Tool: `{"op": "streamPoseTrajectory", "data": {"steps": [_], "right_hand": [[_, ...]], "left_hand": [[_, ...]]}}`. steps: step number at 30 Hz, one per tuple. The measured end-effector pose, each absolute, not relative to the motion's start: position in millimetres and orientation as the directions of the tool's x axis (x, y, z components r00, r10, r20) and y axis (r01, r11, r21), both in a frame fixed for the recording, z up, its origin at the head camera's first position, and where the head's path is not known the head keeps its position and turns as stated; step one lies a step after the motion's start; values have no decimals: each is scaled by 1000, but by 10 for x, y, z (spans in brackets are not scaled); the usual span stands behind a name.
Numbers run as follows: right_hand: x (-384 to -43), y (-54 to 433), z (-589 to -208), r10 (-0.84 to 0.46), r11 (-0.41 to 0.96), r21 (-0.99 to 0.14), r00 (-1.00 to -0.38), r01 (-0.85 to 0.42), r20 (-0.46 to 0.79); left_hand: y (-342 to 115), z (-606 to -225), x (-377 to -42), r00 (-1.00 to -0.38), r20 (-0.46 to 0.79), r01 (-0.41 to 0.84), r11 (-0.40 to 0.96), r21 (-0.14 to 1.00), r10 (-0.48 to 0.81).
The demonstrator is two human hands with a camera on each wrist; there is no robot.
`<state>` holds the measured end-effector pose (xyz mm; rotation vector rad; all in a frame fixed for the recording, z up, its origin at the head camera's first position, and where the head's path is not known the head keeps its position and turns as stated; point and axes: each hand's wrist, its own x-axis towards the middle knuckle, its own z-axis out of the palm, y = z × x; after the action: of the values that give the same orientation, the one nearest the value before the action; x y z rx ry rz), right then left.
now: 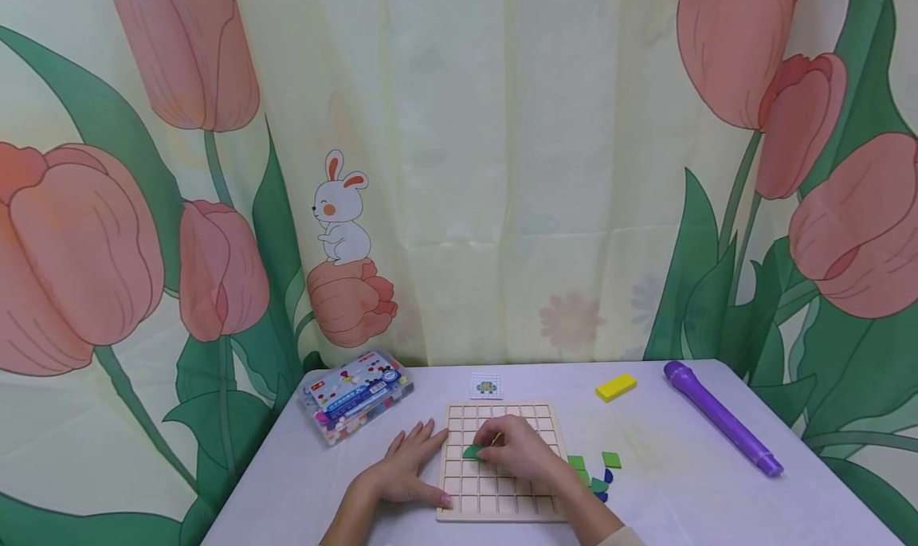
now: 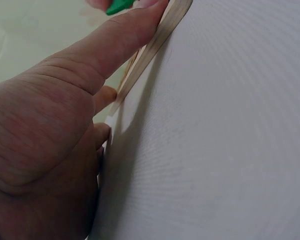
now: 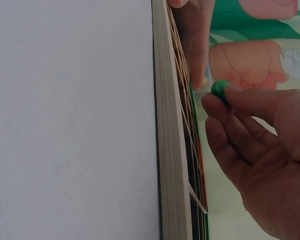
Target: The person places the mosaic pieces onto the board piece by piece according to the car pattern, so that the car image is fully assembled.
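Observation:
A wooden grid board [image 1: 504,508] lies on the white table. My right hand [image 1: 521,450] is over its middle and pinches a dark green piece [image 1: 472,452] between thumb and fingertips; in the right wrist view the green piece [image 3: 220,91] shows at the fingertips. My left hand [image 1: 407,473] has its fingers spread along the board's left edge, with thumb and fingertips right at the rim. Just right of the board lie several loose pieces, among them a light green square [image 1: 611,460] and a dark blue piece [image 1: 608,476].
Behind the board lies a small card [image 1: 487,386] with a coloured grid picture. A clear plastic case [image 1: 358,394] of colourful bits is at the back left. A yellow block [image 1: 616,387] and a purple microphone-shaped stick [image 1: 723,418] lie to the right. A flowered curtain [image 1: 502,171] hangs behind the table.

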<state>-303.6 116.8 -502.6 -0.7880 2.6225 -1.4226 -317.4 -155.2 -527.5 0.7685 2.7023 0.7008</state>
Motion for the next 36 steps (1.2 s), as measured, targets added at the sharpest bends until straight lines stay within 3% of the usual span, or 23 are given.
{"op": "streamPoseTrajectory", "data": {"steps": [8,36], "right_hand": [[-3004,1056,-5067,-456,436,-823,-878,-364,147],[-2970,993,-5111,-441,512,-763,-883,-395,161]], "left_hand": [[-1553,-5274,-3172,-832,-111,422,751,508,543],[-1541,-5245,-3165,-836,-126,404,754,518,534]]}}
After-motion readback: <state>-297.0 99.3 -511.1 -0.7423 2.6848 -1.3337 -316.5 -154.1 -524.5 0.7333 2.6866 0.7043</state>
